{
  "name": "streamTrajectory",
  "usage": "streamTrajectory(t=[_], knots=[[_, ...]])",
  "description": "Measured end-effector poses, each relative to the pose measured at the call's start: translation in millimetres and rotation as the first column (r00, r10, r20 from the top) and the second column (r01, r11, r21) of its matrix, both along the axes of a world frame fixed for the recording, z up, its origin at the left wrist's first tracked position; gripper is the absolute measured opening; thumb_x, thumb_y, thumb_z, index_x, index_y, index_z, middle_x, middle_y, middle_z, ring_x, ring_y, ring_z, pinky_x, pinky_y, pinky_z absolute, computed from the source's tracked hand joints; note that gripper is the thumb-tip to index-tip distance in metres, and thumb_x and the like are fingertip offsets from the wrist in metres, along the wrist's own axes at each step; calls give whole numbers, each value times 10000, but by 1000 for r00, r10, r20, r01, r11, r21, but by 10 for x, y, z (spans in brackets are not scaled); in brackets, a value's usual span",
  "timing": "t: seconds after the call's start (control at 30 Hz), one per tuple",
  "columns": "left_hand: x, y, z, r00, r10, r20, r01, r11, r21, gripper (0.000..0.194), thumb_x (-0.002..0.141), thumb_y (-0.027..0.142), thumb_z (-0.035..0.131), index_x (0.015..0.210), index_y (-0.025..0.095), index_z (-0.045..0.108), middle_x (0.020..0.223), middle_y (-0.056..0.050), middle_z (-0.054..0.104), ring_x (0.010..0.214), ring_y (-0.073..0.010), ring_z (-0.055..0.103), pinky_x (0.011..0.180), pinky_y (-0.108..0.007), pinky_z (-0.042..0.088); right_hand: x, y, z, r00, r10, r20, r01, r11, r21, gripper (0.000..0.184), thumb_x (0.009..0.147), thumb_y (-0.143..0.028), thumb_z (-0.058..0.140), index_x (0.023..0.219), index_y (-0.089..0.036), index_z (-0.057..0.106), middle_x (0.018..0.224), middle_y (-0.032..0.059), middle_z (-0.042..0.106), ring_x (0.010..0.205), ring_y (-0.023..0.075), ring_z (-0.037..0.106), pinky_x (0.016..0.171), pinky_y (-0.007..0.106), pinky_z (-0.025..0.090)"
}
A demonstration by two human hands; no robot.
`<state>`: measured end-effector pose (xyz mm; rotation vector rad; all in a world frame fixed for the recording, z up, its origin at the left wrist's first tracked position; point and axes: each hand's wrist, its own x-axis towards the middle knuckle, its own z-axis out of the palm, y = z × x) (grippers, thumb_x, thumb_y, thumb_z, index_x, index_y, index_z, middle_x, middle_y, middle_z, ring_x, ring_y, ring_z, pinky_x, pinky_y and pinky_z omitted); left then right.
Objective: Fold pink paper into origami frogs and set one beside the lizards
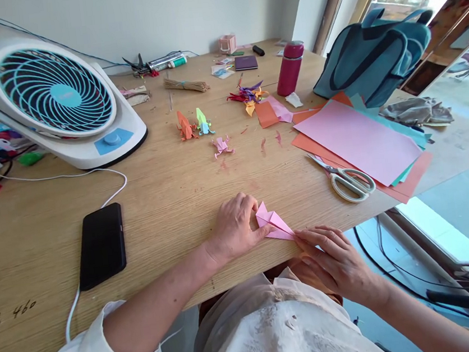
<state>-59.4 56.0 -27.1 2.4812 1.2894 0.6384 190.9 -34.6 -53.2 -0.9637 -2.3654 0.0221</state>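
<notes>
A partly folded piece of pink origami paper [279, 225] lies at the table's front edge, pointed toward the right. My left hand [236, 225] grips its left end, with the thumb pressed on top of the folds. At the narrow right tip, the fingers of my right hand [332, 258] are closed on the paper. Beyond my hands stand finished paper figures: a pink frog-like one [222, 145], an orange one [186, 126] and a green-yellow one [203, 122].
Scissors [350, 180] lie to the right, beside a stack of coloured paper [361, 136]. Farther back are a red bottle [290, 69], a teal bag [365, 59] and several folded paper scraps [247, 94]. On the left are a white fan [65, 99] and a phone [102, 245] with its cable.
</notes>
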Motion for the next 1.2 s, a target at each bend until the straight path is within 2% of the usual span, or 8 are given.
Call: streamTrajectory(t=[0.13,0.3,0.7,0.87,0.97,1.03,1.1,1.2], knots=[[31,-44,54,989,98,-114,-102,994,-26,336,877,506,635,913,187,538,941,-57,599,884,-243,573,776,-375,434,-32,-24,-32,1000,-21,1,21,1000,22,517,937,-128,583,1438,-121,455,1267,157,646,1086,274,591,950,485,483],[46,-60,132,982,119,-144,-136,984,-116,134,920,308,603,866,189,575,934,-53,629,872,-220,591,769,-345,430,-64,-65,-67,999,-52,2,52,999,16,592,940,-140,583,1498,-130,384,1293,160,634,1096,281,584,956,488,485],[208,38,163,954,125,272,19,882,-470,229,816,387,676,885,186,591,790,6,645,698,-144,550,616,-244,384,-191,-171,-183,985,-147,87,145,989,33,664,964,-270,551,1549,-99,288,1416,192,556,1237,312,550,1071,532,424],[232,189,165,897,115,426,185,778,-600,207,771,334,691,766,167,570,694,26,575,638,-124,509,583,-228,363,-157,-47,40,973,-162,-166,126,971,-205,428,969,-237,505,1392,-183,479,1281,161,634,1136,272,626,962,461,522],[236,264,247,863,92,497,305,690,-657,242,735,336,727,769,164,560,684,47,546,625,-107,491,588,-217,360,-156,119,224,859,-336,-387,101,851,-516,273,990,-325,494,1226,-210,571,1072,99,701,930,210,686,764,314,573],[256,293,316,857,72,510,336,672,-660,253,714,318,748,794,162,565,691,55,542,625,-99,483,589,-211,355,-187,234,324,856,-352,-378,-36,690,-723,273,993,-417,491,1097,-206,629,952,58,709,834,189,673,691,275,543],[288,308,372,854,54,518,355,668,-655,253,707,292,756,821,161,571,713,52,560,643,-98,497,597,-208,361,-236,325,388,851,-372,-371,-116,557,-822,337,968,-492,519,907,-185,645,770,21,664,696,160,617,594,247,483],[334,309,408,830,75,553,384,642,-663,272,696,266,767,859,160,577,751,36,599,682,-107,539,627,-211,389,-322,399,429,827,-407,-389,-178,467,-866,425,907,-556,591,729,-170,605,625,-8,574,599,134,541,539,236,412]])
